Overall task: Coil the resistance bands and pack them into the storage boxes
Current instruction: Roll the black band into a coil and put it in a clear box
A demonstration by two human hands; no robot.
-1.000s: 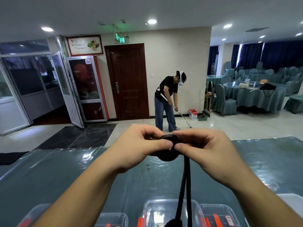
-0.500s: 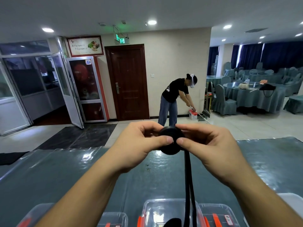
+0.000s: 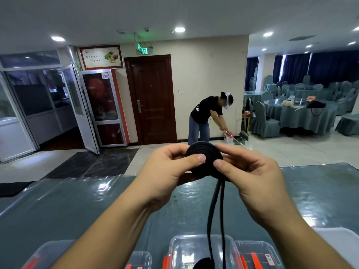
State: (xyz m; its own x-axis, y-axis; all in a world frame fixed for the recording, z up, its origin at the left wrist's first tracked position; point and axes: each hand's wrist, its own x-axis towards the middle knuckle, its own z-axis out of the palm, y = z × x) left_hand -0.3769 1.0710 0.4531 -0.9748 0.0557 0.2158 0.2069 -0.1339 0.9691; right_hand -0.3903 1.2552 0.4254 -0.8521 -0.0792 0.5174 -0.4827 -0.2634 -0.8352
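Black resistance band [image 3: 204,159] coiled into a disc, pinched by left hand [image 3: 167,171] and right hand [image 3: 250,175], loose tail hanging toward clear storage boxes [image 3: 194,251] near the wearer

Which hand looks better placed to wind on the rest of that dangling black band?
Probably the right hand: the loose tail of the black rubber band hangs just below its thumb, while the left hand pinches the flat black coil steady.

Storage boxes [image 3: 200,249] crowd near edge; table [image 3: 97,206] beyond open
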